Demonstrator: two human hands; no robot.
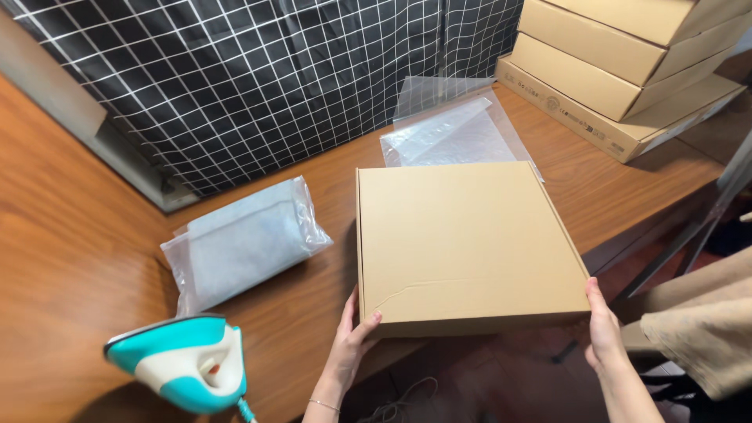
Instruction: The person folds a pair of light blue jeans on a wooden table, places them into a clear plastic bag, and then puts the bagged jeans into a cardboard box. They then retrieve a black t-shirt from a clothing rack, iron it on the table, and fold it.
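Note:
A flat, closed tan cardboard box (462,239) lies on the wooden table (70,258), its near edge overhanging the table's front. My left hand (349,338) grips the box's near left corner, thumb on the front face. My right hand (604,329) holds the near right corner from the side. A crease runs across the lid by the left corner.
A clear plastic bag with folded pale fabric (243,241) lies left of the box. Empty clear bags (450,129) lie behind it. A teal and white steam iron (184,362) stands at the front left. Stacked flat cardboard boxes (619,70) sit at the back right. A black grid-patterned curtain (258,78) hangs behind.

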